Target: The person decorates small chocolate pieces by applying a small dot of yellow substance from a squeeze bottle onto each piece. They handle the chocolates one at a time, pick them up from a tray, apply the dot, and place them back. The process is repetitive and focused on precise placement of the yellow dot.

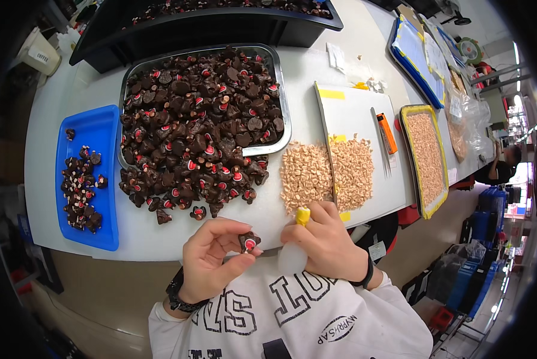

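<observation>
Between the thumb and fingers of my left hand (211, 263) is a small dark brown figure (249, 242) with a red and white spot. My right hand (334, 248) is closed round a translucent white squeeze bottle (292, 259), whose yellow-wrapped tip points up. Just beyond my hands, a heap of similar brown figures (187, 190) spills over the table from a loaded metal tray (286, 116). Small tan bits (306, 173) lie in a pile beyond my right hand, and more spread onto a white board (370, 197) beside it.
A blue tray (95, 127) with several brown figures stands at the left. Behind the metal tray is a black bin (220, 30). Tweezers (380, 140) and an orange utility knife (387, 133) lie on the board. A yellow-edged tray (426, 213) of tan bits sits at the right.
</observation>
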Demonstrator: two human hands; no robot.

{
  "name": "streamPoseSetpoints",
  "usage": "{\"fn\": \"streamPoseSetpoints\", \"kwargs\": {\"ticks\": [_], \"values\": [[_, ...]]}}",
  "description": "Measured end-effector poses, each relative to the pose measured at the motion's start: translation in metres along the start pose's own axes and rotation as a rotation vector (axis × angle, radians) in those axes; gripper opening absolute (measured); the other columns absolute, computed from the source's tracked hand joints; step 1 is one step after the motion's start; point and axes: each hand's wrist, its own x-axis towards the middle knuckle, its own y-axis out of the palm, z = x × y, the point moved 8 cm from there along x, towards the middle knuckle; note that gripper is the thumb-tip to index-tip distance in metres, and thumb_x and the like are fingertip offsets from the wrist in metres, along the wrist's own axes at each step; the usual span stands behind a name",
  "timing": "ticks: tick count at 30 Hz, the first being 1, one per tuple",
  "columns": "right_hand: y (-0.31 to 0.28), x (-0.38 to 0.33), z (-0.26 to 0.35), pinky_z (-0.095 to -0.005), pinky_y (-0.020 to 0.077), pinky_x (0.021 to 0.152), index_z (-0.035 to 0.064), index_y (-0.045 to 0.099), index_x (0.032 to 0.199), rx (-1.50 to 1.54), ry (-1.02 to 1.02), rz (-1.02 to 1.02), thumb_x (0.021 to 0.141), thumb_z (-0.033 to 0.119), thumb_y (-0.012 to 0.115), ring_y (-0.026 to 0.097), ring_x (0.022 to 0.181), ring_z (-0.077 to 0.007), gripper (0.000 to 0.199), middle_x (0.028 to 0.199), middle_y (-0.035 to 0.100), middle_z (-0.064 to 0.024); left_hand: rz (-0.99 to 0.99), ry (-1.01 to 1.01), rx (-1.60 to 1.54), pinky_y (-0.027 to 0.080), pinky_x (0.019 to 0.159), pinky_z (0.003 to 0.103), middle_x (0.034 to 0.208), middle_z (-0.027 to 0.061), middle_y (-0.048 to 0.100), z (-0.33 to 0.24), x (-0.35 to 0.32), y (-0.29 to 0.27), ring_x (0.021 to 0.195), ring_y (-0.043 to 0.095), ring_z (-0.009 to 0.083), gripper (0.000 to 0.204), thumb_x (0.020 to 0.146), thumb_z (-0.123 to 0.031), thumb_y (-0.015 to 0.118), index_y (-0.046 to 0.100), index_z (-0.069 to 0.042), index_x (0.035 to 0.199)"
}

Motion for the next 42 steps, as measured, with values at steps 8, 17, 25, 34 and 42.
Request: {"fn": "streamPoseSetpoints", "kwargs": {"ticks": [8,17,25,34,42], "values": [[-0.001,0.003,-0.004,-0.0354,0.0351,0.072,0.0109,0.054,0.088,-0.035,0.008,-0.023,0.054,0.001,0.06,0.046,0.076,-0.0242,0.036,0.067,0.045,-0.0025,-0.015,-0.017,-0.013,0.048,0.082,0.027,0.098,0.0123,0.059,0.001,-0.002,0.0,0.089,0.061,0.0157,0.037,0.078,0.005,0.062,0.046,0.005,0.112],[-0.014,-0.003,0.0,-0.0359,0.0364,0.071,0.0104,0.055,0.087,0.126,-0.089,-0.226,0.055,0.003,0.059,0.048,0.076,-0.0236,0.033,0.079,0.056,-0.0018,0.136,-0.236,0.098,0.048,0.082,0.026,0.104,0.0095,0.055,0.015,0.0,0.014,0.091,0.058,0.0125,0.05,0.077,0.005,0.065,0.043,0.004,0.121],[-0.024,-0.004,-0.01,-0.0365,0.0356,0.074,0.0108,0.055,0.086,0.024,0.014,-0.203,0.055,0.004,0.06,0.05,0.082,-0.0231,0.032,0.086,0.058,0.0002,-0.007,-0.099,0.007,0.048,0.081,0.026,0.104,0.0092,0.054,0.01,0.001,0.0,0.091,0.059,0.0142,0.049,0.076,0.007,0.064,0.043,0.005,0.12],[0.0,-0.003,-0.007,-0.037,0.0343,0.076,0.0124,0.054,0.084,-0.17,-0.06,-0.039,0.055,0.007,0.066,0.05,0.081,-0.0225,0.032,0.089,0.059,0.0024,0.001,-0.094,-0.02,0.048,0.081,0.026,0.103,0.0096,0.055,0.006,0.003,0.003,0.09,0.06,0.0151,0.046,0.076,0.006,0.064,0.044,0.005,0.118],[-0.03,0.002,0.011,-0.0359,0.0363,0.075,0.0096,0.055,0.086,0.066,-0.122,-0.227,0.061,0.009,0.057,0.049,0.078,-0.0226,0.025,0.082,0.056,-0.0015,0.233,-0.131,0.112,0.046,0.081,0.031,0.097,0.0125,0.057,0.005,0.0,0.021,0.087,0.058,0.017,0.058,0.072,0.005,0.066,0.04,0.006,0.124]]}}
